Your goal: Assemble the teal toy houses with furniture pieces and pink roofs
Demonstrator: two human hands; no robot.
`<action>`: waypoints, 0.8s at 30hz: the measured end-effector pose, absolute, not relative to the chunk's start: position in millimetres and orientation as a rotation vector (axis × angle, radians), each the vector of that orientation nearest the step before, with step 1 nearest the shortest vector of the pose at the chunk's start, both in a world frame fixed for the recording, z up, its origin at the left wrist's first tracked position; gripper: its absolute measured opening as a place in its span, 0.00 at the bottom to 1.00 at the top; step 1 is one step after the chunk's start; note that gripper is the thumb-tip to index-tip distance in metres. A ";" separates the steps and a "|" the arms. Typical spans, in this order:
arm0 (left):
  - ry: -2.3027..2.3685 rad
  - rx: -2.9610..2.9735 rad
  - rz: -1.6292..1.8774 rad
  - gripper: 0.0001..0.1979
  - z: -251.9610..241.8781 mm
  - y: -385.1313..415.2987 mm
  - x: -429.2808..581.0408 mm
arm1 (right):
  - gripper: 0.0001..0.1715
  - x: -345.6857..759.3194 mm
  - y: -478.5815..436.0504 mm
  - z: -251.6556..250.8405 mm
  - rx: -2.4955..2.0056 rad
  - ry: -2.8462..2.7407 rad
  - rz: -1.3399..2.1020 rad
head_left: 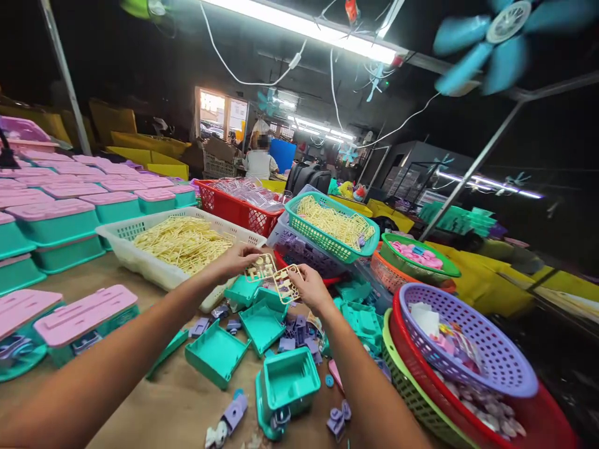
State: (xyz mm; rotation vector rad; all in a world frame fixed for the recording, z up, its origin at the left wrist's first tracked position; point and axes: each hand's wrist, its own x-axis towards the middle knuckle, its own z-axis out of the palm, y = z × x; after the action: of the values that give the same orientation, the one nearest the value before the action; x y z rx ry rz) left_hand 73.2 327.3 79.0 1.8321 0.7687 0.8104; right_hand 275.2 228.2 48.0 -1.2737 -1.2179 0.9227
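Observation:
My left hand pinches the upper edge of a flat, pale-yellow plastic frame with small moulded parts in it. In my right hand is a second pale-yellow frame of the same sort, held at its right side. The two frames meet or overlap at their near edges, above the middle of the table. Beneath them lie turquoise trays and loose purple plastic pieces. Closer to me stands a turquoise box with its hollow side up.
Behind my left hand is a white basket of yellow sticks. A green basket of yellow pieces sits on a crate. Pink-lidded boxes are stacked at left. Purple and red baskets crowd the right. A person sits far back.

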 end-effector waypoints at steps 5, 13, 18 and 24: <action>0.723 1.846 0.907 0.29 66.4 300.6 107.5 | 0.16 295.2 198.1 38.3 -1.294 -1.151 0.822; 0.312 2.130 0.633 0.20 87.3 264.5 124.5 | 0.20 333.7 163.1 40.9 -1.305 -1.113 0.994; 0.285 2.313 0.784 0.13 68.7 251.7 154.7 | 0.29 326.9 159.8 42.0 -1.225 -1.102 1.129; 0.200 2.423 0.910 0.12 54.1 250.3 175.1 | 0.41 333.7 154.4 34.1 -1.092 -1.091 1.343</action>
State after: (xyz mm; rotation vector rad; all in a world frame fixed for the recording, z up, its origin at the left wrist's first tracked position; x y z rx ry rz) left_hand 175.1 250.3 54.1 2.4235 0.1997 0.9104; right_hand 333.7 154.4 34.1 -1.0924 -1.0915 1.3435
